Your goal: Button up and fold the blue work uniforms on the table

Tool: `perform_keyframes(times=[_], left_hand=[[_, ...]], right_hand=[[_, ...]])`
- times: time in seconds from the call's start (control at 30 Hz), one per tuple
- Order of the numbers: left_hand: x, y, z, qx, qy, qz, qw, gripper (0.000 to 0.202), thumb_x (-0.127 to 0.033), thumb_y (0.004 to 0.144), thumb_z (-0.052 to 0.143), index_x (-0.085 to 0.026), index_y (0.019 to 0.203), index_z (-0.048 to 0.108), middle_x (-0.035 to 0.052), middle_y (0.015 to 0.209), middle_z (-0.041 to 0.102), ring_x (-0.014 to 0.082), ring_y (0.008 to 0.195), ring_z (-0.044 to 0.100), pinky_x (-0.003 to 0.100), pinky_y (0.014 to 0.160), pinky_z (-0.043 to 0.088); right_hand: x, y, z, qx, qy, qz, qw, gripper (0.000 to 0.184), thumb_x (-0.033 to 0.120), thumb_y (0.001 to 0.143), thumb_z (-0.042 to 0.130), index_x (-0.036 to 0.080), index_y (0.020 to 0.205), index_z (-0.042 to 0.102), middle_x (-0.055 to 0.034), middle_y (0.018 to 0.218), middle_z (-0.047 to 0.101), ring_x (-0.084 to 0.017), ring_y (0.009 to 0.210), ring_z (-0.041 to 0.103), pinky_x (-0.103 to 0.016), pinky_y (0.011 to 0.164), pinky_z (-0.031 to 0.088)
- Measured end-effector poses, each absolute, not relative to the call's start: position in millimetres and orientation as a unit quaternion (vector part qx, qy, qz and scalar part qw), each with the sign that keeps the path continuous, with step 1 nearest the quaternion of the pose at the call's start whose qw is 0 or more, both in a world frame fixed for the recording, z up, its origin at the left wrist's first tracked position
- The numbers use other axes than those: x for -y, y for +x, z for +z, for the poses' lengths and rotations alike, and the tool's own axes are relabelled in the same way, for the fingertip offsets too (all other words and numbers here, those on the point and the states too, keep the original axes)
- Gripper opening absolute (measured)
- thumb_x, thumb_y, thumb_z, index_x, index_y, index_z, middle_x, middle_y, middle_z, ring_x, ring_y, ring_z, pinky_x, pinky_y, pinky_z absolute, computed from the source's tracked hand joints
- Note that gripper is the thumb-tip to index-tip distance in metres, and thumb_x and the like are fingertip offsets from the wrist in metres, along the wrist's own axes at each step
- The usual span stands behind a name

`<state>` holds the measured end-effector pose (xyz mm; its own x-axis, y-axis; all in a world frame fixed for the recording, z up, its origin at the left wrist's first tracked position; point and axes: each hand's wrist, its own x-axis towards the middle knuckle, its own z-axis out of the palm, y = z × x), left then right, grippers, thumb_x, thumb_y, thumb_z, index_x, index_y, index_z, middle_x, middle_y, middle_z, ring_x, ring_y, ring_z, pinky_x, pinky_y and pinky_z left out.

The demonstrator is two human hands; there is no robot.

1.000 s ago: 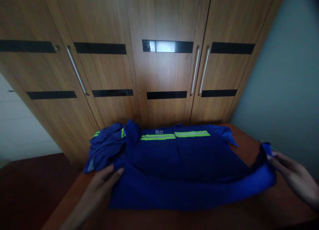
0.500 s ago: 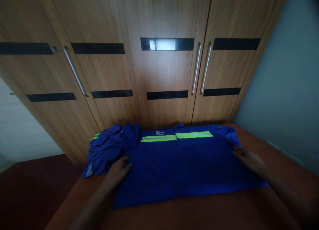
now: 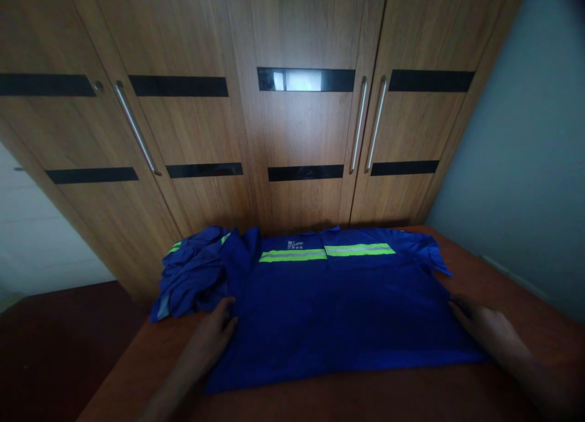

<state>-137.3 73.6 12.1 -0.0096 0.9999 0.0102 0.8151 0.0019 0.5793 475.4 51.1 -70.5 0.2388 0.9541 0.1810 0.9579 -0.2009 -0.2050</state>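
Note:
A blue short-sleeved work shirt (image 3: 338, 306) lies spread out, with yellow-green and silver reflective strips across its chest and white lettering above the left strip. At its left side edge, my left hand (image 3: 218, 330) touches the cloth with thumb and forefinger apart. My right hand (image 3: 487, 330) rests at the right side edge, its fingertips on the fabric and its thumb a little away from them. Beyond my left hand, a crumpled heap of blue clothing (image 3: 194, 279) with reflective strips lies against the shirt's left sleeve.
The reddish-brown surface (image 3: 365, 397) under the shirt meets a wooden wardrobe (image 3: 301, 130) with metal handles and dark inlaid bands. A pale wall (image 3: 516, 178) stands at right. Past the surface's left edge lies a dark red floor (image 3: 64, 337).
Both hands have come nearer along the shirt's sides. My right hand has left the sleeve area, where the sleeve end now lies spread outward. The shirt's lower edge has shifted towards me.

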Motion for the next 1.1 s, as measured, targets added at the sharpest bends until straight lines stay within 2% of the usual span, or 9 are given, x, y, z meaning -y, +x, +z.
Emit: perform_keyframes(times=[0.2, 0.43, 0.6, 0.67, 0.77, 0.9, 1.0, 1.1], left_hand=[[-55, -136, 9, -0.667, 0.678, 0.205, 0.229, 0.044, -0.033, 0.081, 0.042, -0.014, 0.120, 0.047, 0.0131, 0.109, 0.067, 0.0266, 0.104, 0.063, 0.039, 0.091, 0.047], [-39, -140, 3, -0.655, 0.694, 0.192, 0.228, 0.047, -0.036, 0.084, 0.040, -0.016, 0.126, 0.045, 0.0110, 0.110, 0.067, 0.0264, 0.105, 0.063, 0.037, 0.088, 0.049], [-41, -130, 17, -0.668, 0.696, 0.158, 0.212, 0.053, -0.033, 0.087, 0.035, -0.013, 0.136, 0.032, 0.0077, 0.091, 0.069, 0.0235, 0.088, 0.067, 0.034, 0.078, 0.050], [-43, -125, 23, -0.681, 0.693, 0.147, 0.187, 0.053, -0.033, 0.088, 0.035, -0.012, 0.137, 0.031, 0.0069, 0.090, 0.068, 0.0230, 0.084, 0.067, 0.034, 0.076, 0.050], [-49, -120, 26, -0.685, 0.704, 0.144, 0.122, 0.050, -0.031, 0.088, 0.037, -0.012, 0.134, 0.038, 0.0102, 0.103, 0.066, 0.0240, 0.090, 0.066, 0.037, 0.080, 0.051], [-55, -114, 20, -0.623, 0.763, 0.173, -0.014, 0.039, -0.026, 0.089, 0.037, -0.013, 0.121, 0.054, 0.0141, 0.126, 0.055, 0.0267, 0.111, 0.057, 0.044, 0.097, 0.045], [-57, -104, 16, -0.552, 0.815, 0.166, -0.055, 0.037, -0.028, 0.091, 0.039, -0.016, 0.121, 0.057, 0.0123, 0.134, 0.051, 0.0276, 0.124, 0.047, 0.046, 0.104, 0.040], [-58, -93, 14, -0.483, 0.862, 0.143, -0.056, 0.041, -0.035, 0.093, 0.040, -0.024, 0.132, 0.049, 0.0063, 0.145, 0.040, 0.0276, 0.134, 0.034, 0.048, 0.108, 0.035]], right_hand=[[-31, 494, -78, 0.631, -0.758, -0.012, 0.165, 0.043, 0.047, 0.085, 0.038, 0.020, 0.105, 0.065, -0.0085, 0.102, 0.072, -0.030, 0.093, 0.067, -0.040, 0.079, 0.054], [-14, 507, -80, 0.624, -0.765, 0.017, 0.158, 0.042, 0.047, 0.085, 0.040, 0.021, 0.108, 0.063, -0.0076, 0.106, 0.070, -0.029, 0.095, 0.067, -0.040, 0.081, 0.053], [-24, 497, -60, 0.610, -0.778, 0.049, 0.144, 0.041, 0.052, 0.083, 0.043, 0.023, 0.099, 0.067, -0.0076, 0.096, 0.073, -0.030, 0.087, 0.069, -0.040, 0.074, 0.054], [-32, 488, -53, 0.615, -0.775, 0.040, 0.139, 0.043, 0.055, 0.084, 0.043, 0.023, 0.098, 0.068, -0.0087, 0.093, 0.073, -0.031, 0.085, 0.069, -0.042, 0.073, 0.054], [-44, 470, -45, 0.617, -0.777, -0.022, 0.125, 0.047, 0.053, 0.085, 0.041, 0.020, 0.111, 0.063, -0.0123, 0.099, 0.071, -0.033, 0.083, 0.068, -0.048, 0.072, 0.053], [-53, 447, -40, 0.612, -0.774, -0.125, 0.103, 0.046, 0.045, 0.088, 0.035, 0.019, 0.119, 0.057, -0.0160, 0.112, 0.065, -0.034, 0.085, 0.067, -0.051, 0.069, 0.053], [-58, 430, -42, 0.662, -0.717, -0.165, 0.142, 0.044, 0.041, 0.090, 0.033, 0.017, 0.118, 0.057, -0.0148, 0.120, 0.061, -0.032, 0.104, 0.061, -0.048, 0.087, 0.050], [-63, 416, -54, 0.734, -0.642, -0.134, 0.174, 0.048, 0.047, 0.091, 0.036, 0.016, 0.123, 0.054, -0.0130, 0.128, 0.056, -0.027, 0.117, 0.053, -0.042, 0.103, 0.041]])
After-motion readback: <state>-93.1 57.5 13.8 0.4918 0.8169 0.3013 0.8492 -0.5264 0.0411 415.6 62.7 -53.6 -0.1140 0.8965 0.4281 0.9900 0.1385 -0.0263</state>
